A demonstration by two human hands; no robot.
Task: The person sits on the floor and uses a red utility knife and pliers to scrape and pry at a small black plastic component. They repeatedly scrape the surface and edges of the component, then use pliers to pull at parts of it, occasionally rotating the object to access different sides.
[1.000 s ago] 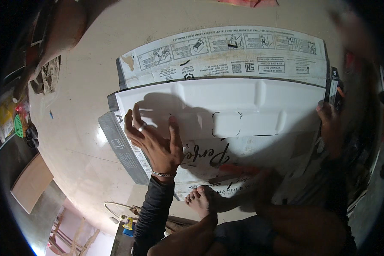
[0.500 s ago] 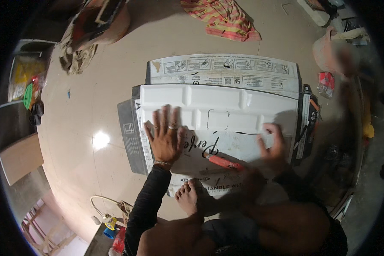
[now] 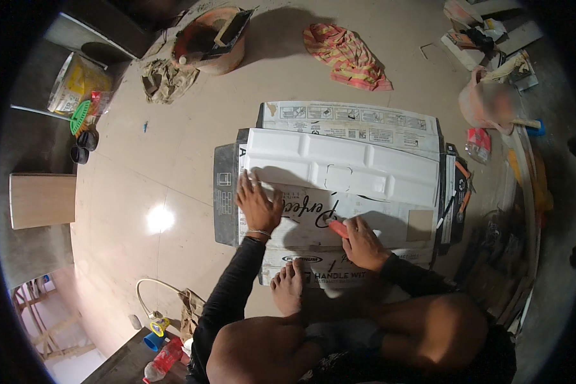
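Note:
A long white relief-patterned tile (image 3: 278, 144) lies on a flattened white-and-black cardboard box (image 3: 384, 221). Dark lines mark a small rectangle on the tile near its lower middle. My left hand (image 3: 260, 208) rests at the tile's lower left corner, fingers stretched out and apart, holding nothing. Below the tile, my right hand (image 3: 363, 243) is closed around a red-handled tool (image 3: 336, 227). The tool's tip points up and left over the cardboard; most of its handle is covered by my fingers. My bare foot (image 3: 287, 285) stands on the box's near flap.
A black-and-white pen (image 3: 450, 201) and orange-handled pliers (image 3: 466, 185) lie at the box's right edge. Farther off are a bucket (image 3: 233, 54), a striped cloth (image 3: 349, 57) and a pinkish container (image 3: 473, 102). A bag and bottle (image 3: 166, 355) sit at lower left.
My right hand has moved from the tile's lower right edge to the red-handled tool and gripped it. My left hand has slid off the tile's middle toward its left corner. The view has shifted.

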